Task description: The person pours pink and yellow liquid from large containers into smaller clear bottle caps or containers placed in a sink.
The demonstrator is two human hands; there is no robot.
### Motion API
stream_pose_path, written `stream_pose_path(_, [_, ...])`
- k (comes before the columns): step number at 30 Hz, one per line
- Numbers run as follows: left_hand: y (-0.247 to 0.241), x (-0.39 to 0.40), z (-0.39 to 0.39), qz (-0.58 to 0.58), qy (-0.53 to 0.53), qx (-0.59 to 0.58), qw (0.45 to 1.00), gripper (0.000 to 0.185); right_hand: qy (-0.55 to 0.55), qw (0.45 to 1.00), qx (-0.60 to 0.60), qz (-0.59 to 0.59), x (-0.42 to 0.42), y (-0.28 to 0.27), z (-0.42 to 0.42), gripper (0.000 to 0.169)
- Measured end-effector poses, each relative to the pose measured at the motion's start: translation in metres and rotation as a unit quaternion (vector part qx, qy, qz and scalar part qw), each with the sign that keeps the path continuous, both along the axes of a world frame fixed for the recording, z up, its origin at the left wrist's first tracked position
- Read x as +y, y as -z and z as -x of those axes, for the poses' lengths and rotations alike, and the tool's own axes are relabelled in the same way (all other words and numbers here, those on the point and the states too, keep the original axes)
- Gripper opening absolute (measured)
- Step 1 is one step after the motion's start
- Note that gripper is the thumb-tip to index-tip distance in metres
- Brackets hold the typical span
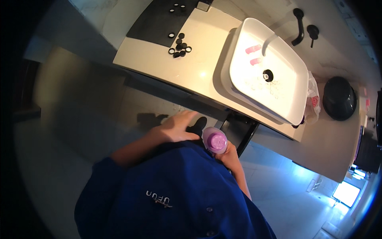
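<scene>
My right hand point(229, 156) is closed around a translucent container with purple-pink contents point(217, 141), held upright or nearly so in front of my shirt, beside an open black drawer point(238, 128). My left hand point(177, 127) is empty, its fingers spread, left of the container and below the counter's edge. On the counter point(197, 68) lie several small black caps point(180, 46), some showing white insides. Inside the white basin point(277, 98) are two pink pieces point(253, 49), and clear drops or small bits near the drain point(268, 76).
A black wall spout point(299, 27) and handle point(312, 31) stand behind the basin. A dark mat point(161, 24) with more caps covers the counter's far left. Right of the basin are a plastic bag point(312, 98) and a glossy black bowl-like object point(339, 98).
</scene>
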State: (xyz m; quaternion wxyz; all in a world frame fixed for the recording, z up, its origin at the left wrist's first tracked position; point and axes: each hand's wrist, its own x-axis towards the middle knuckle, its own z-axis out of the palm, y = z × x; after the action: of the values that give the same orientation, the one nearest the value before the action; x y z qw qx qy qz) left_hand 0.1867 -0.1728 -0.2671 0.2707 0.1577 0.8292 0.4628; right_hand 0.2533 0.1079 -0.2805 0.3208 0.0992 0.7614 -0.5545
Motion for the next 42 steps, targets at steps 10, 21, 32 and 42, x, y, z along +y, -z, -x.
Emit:
stream_pose_path(10, [0.033,0.079,-0.023,-0.193,-0.241,0.137,0.941,0.059,-0.045,0.996,0.081,0.007,-0.044,0.036,0.028,0.041])
stream_pose_path(21, [0.046,0.093,0.02,-0.214,-0.053,0.072,0.973,0.024,-0.019,0.982,-0.146,0.12,-0.03,0.052,0.031,0.055])
stream_pose_path(32, [0.149,0.091,-0.054,0.082,-0.117,-0.216,0.966,0.074,0.203,0.927,-0.297,0.103,0.0,0.223,0.049,0.041])
stream_pose_path(42, [0.244,0.009,-0.155,0.084,-0.383,-0.275,0.878,0.053,0.302,0.934,-0.18,0.066,0.075,0.343,0.162,0.014])
